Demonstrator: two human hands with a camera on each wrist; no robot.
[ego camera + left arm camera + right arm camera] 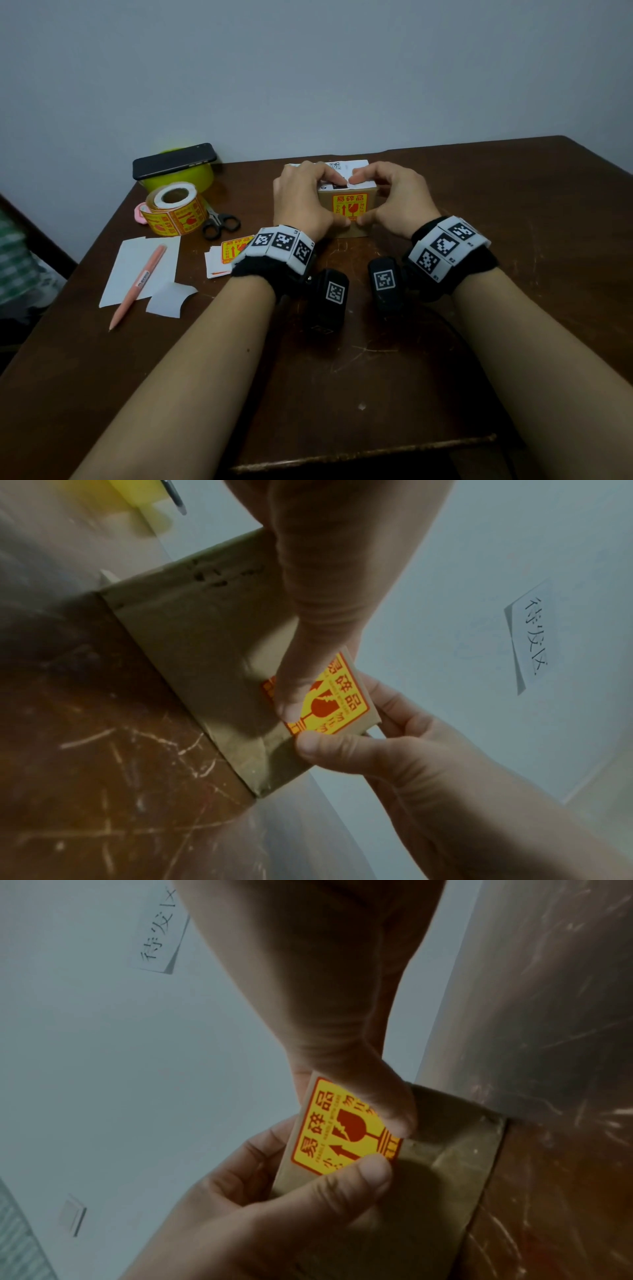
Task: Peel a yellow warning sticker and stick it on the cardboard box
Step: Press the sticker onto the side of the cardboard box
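**Both hands on box**

Left hand (301,202) and right hand (394,202) grip the cardboard box (356,231) on the table (513,205), thumbs pressing the yellow warning sticker (349,207), red-printed, flat on the box's near face.

yellow sticker (349,208) with red print on a brown cardboard box (356,230); pink pen (138,286); black scissors (221,224).

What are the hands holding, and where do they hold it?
Both hands, left and right, grip the box by its sides, fingers over the top, thumbs pressing the sticker's bottom corners.
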